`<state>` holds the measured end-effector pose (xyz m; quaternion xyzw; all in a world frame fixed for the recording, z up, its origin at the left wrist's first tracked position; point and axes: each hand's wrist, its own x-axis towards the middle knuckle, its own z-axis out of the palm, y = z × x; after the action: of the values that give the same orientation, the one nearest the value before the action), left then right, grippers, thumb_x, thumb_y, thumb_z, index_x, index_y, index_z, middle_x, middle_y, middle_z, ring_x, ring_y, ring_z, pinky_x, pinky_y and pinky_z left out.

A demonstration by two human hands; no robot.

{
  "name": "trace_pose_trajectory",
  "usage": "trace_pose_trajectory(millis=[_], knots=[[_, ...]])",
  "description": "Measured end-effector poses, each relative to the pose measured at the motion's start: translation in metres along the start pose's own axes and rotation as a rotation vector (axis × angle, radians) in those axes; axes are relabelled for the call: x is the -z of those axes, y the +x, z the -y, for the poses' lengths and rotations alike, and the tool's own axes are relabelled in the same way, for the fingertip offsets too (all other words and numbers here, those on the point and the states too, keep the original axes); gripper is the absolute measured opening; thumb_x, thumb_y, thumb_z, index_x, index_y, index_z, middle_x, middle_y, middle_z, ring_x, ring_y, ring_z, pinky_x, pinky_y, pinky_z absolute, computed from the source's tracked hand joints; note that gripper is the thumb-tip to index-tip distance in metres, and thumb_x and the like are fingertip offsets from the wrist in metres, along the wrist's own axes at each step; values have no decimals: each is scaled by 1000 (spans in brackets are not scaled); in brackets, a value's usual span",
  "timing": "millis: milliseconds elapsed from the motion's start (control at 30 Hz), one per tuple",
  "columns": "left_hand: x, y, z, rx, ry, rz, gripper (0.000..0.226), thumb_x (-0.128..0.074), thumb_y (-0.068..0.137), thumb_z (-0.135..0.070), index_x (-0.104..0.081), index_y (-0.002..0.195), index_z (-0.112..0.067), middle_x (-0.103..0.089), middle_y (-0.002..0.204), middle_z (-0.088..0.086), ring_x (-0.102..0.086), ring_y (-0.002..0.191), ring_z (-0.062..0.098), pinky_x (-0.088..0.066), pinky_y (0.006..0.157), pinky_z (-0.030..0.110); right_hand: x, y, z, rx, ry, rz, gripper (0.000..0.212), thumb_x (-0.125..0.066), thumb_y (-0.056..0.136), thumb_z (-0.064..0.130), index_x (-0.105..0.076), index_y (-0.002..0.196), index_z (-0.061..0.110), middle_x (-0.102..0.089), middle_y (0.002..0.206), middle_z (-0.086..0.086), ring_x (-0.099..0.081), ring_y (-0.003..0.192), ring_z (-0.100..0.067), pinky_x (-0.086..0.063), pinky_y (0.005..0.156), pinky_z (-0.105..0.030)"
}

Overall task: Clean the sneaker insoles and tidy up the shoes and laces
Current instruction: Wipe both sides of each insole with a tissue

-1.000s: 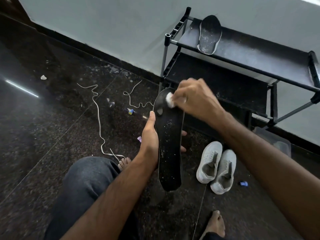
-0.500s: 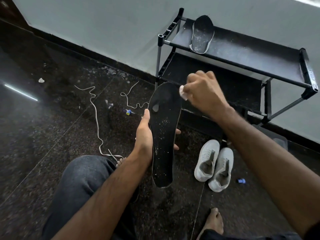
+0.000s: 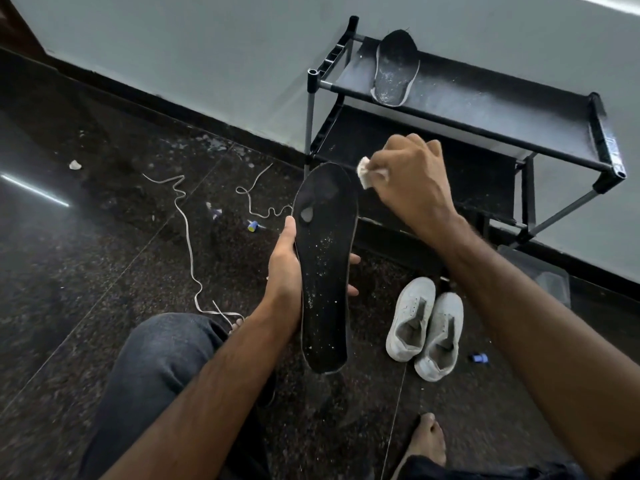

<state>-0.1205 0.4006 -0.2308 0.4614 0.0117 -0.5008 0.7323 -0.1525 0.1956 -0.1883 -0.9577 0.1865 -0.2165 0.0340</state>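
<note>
Left hand [image 3: 285,271]: you grip the black insole [image 3: 325,268] upright (speckled white).
Right hand [image 3: 412,181]: you pinch a white wad [image 3: 367,173] beside its toe.

shoe rack [image 3: 485,109] close behind, sneakers [image 3: 426,327] beside

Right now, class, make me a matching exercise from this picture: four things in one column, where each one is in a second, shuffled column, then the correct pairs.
Things:
1. held insole
2. second insole
3. white sneakers
4. white wipe

Places:
A. pinched in the right hand
B. side by side on the floor
C. gripped in the left hand
D. on the top shelf of the black rack

Pairs: 1-C, 2-D, 3-B, 4-A
</note>
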Motion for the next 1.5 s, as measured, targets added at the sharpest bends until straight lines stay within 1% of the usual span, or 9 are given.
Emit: trace_pose_trajectory(millis=[100, 233, 433, 633, 767, 900, 1100, 1267, 1500], knots=[[1, 3, 1, -38, -16, -14, 80, -20, 103, -62, -69, 113, -1, -71, 87, 30, -69, 65, 37, -59, 48, 43, 8, -9, 19, 15, 301, 72, 6, -75, 89, 25, -79, 92, 22, -68, 95, 10, -55, 85, -2, -38, 80, -13], [0, 3, 2, -4, -16, -6, 82, -19, 102, -65, -68, 118, -2, -75, 89, 21, -72, 67, 30, -59, 48, 42, 1, -30, 33, 255, 380, 414, 7, -76, 89, 34, -80, 92, 29, -65, 93, 15, -56, 92, -3, -42, 88, -28], [2, 2, 2, -46, 12, -17, 84, -17, 103, -65, -68, 117, 1, -72, 89, 29, -65, 55, 36, -58, 48, 40, 9, -11, -16, 100, -131, 143, 13, -68, 91, 22, -80, 87, 23, -63, 86, 4, -56, 89, -20, -32, 85, -35], [-2, 5, 5, -77, -92, 5, 77, -21, 104, -61, -64, 131, -3, -69, 125, 23, -70, 95, 35, -62, 63, 50, 18, -15, 22, 128, 152, 112, 10, -69, 93, 31, -79, 96, 29, -67, 96, 11, -54, 96, -10, -34, 88, -34], [-6, 1, 6, -50, -188, 47, 67, -22, 106, -56, -62, 132, -9, -69, 127, 19, -68, 113, 36, -52, 95, 63, -6, -40, 39, 216, 30, 150, 16, -62, 98, 24, -78, 100, 25, -63, 93, 5, -53, 92, -17, -40, 85, -37], [-1, 4, 8, -26, -197, 60, 69, -20, 105, -58, -62, 131, -9, -68, 129, 19, -65, 119, 37, -48, 102, 62, -12, -53, 36, 165, 255, 248, 15, -67, 96, 23, -79, 98, 30, -62, 93, 13, -52, 94, -11, -37, 90, -35], [-5, 6, 10, -7, -178, 30, 66, -24, 105, -57, -64, 130, -11, -68, 130, 16, -63, 123, 37, -53, 93, 57, 3, -39, 18, 250, -20, 213, 12, -68, 93, 25, -79, 91, 29, -64, 90, 9, -54, 91, -14, -32, 86, -35], [-3, 6, 10, -16, -200, -9, 67, -27, 104, -59, -62, 133, -10, -67, 133, 15, -62, 124, 39, -59, 86, 54, 7, -22, -10, -107, 87, -33, 13, -69, 92, 24, -80, 98, 26, -67, 96, 8, -55, 94, -12, -32, 85, -33], [-5, 7, 11, -11, -177, -23, 68, -22, 104, -61, -67, 124, -13, -74, 119, 14, -70, 109, 30, -57, 84, 49, -6, -43, 25, 367, 102, 218, 12, -67, 96, 32, -79, 96, 31, -63, 94, 11, -53, 93, -12, -37, 85, -35]])
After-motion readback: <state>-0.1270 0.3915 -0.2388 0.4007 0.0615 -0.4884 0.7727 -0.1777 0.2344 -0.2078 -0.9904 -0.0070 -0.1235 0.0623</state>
